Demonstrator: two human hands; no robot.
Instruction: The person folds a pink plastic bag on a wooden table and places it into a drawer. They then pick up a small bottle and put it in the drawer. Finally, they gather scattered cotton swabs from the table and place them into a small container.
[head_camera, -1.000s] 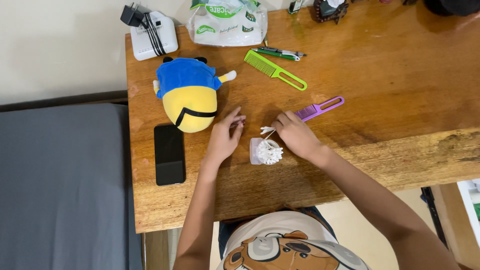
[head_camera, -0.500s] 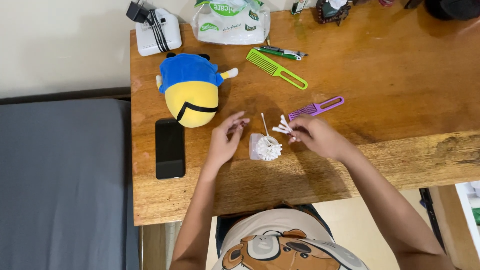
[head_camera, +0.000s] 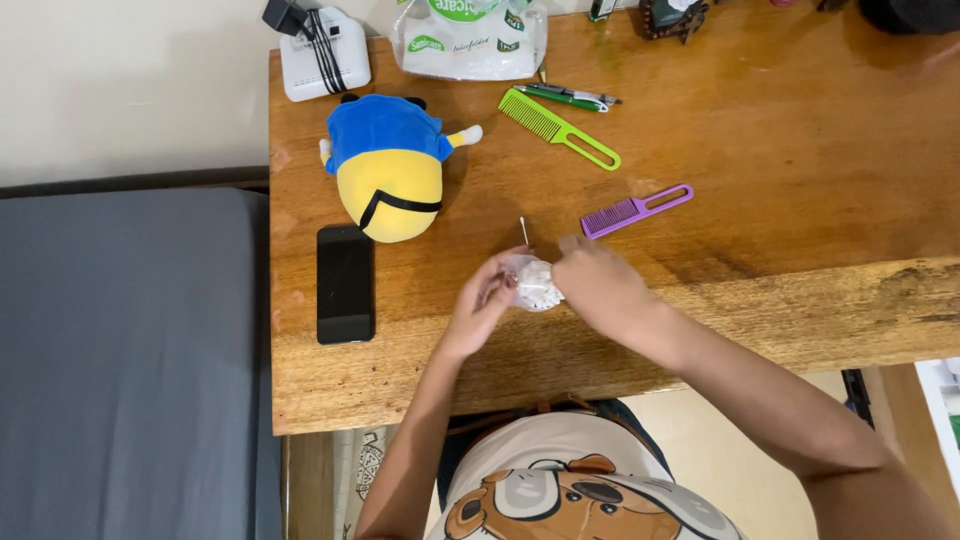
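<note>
One head-worn view — looking steeply down, fairly near, onto the wooden table (head_camera: 800, 300).

We see a warm brown wooden table (head_camera: 800, 200) with darker grain streaks near its right edge. A round plush toy (head_camera: 388, 165), blue above and yellow below with a black band, lies toward the left edge. Beside it sits a flat black phone (head_camera: 345, 283). A bright green plastic comb (head_camera: 558, 128) and a purple plastic comb (head_camera: 635, 210) lie mid-table. We hold a small clear pack of white cotton swabs (head_camera: 537, 285) near the front edge.
</note>
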